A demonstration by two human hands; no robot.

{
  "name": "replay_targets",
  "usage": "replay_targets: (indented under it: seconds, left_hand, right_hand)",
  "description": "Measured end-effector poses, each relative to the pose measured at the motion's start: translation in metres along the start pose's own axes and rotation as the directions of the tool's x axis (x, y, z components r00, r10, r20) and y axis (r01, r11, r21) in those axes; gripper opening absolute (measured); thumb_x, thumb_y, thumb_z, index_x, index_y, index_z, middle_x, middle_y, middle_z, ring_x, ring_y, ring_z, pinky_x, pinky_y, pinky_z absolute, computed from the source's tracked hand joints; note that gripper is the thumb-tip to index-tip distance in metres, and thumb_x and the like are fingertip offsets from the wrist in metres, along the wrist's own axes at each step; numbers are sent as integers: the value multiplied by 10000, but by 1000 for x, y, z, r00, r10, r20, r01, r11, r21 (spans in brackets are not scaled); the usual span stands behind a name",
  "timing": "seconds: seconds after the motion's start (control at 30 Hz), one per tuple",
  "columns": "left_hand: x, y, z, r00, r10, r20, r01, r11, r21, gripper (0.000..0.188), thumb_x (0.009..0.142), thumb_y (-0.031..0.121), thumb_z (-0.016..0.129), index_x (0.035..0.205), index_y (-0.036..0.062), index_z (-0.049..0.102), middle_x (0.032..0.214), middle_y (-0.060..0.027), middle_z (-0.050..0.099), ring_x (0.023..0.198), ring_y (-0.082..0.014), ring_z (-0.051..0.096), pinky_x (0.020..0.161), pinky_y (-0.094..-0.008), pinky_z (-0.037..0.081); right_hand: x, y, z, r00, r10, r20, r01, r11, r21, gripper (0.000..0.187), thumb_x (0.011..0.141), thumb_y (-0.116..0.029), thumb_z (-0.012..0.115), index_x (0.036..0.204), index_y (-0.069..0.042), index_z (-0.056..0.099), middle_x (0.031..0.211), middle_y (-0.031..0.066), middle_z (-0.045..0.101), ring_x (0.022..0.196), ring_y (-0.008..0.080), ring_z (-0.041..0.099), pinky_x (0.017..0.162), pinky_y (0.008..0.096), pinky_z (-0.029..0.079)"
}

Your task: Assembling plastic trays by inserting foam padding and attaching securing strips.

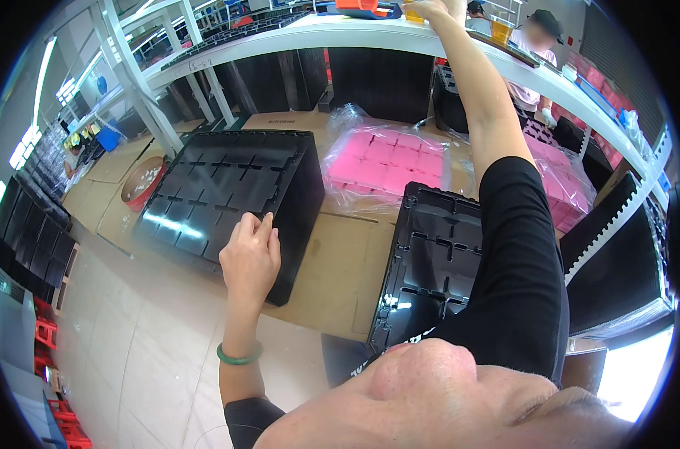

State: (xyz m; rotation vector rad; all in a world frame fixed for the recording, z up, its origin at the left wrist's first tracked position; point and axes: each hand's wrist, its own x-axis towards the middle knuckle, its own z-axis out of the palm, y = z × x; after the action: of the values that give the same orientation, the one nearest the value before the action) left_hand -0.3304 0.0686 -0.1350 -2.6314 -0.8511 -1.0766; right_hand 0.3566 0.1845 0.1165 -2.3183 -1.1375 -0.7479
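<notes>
My left hand (252, 253) is closed, fingertips pinched together, in front of a tall stack of black plastic trays (235, 168). Whatever lies between those fingers is too small or hidden to make out. A green bangle (239, 355) circles the left wrist. Stretched far forward, my right arm reaches over the white bench (385, 27). At the top edge, my right hand (430, 10) has its fingers drawn together beside a yellow container (414, 15); what they grip is unclear. An orange-red bin (357, 6) sits left of it on the bench.
Pink trays in clear plastic (385, 159) lie on cardboard behind the black stack. More black trays (430, 254) stand beneath my right arm. A round red tub (143, 183) is at left. Across the bench is a co-worker (534, 52). A white toothed strip (617, 217) curves at right.
</notes>
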Motion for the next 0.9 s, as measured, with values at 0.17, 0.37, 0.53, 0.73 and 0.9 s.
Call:
replay_targets:
  seconds: [0.17,0.37,0.53,0.73,0.9]
  left_hand:
    - [-5,-2,-3,1000,-4,-2,4,1000,-12,225,891,124,683,1098,65,749,854,-25,537,765,-185,612,566,-331,494]
    - [-6,-6,-6,999,-40,17,40,999,18,233,878,118,688,1098,67,747,857,-26,542,771,-188,614,570,-338,494]
    - [-11,-12,-6,998,-65,20,65,998,14,239,871,111,690,1099,65,746,860,-29,544,773,-193,615,576,-348,498]
    - [-11,-8,-7,998,-56,-6,56,998,7,240,867,113,688,1094,61,747,867,-35,546,775,-203,616,586,-352,502]
    - [-7,-6,-5,998,-57,12,57,998,-5,244,872,119,676,1096,51,746,879,-34,551,785,-207,621,608,-366,512]
  right_hand:
    - [49,16,34,956,-41,-291,104,974,203,256,717,-401,810,845,-185,760,892,108,724,872,222,700,756,420,546]
    - [13,-26,35,999,-47,-20,46,998,-40,309,735,-427,805,887,-161,767,865,99,738,779,222,710,749,436,571]
    - [-47,-76,-21,974,206,94,-226,907,356,417,769,-451,807,896,-56,761,845,123,737,755,222,711,714,382,571]
    - [-145,-83,-108,726,-687,-43,152,100,983,519,816,-322,837,1167,29,687,1081,163,713,979,242,683,849,345,564]
    - [-306,-138,-192,801,-535,268,92,553,828,670,901,-366,768,1392,24,533,1262,122,636,1173,173,599,1055,296,443]
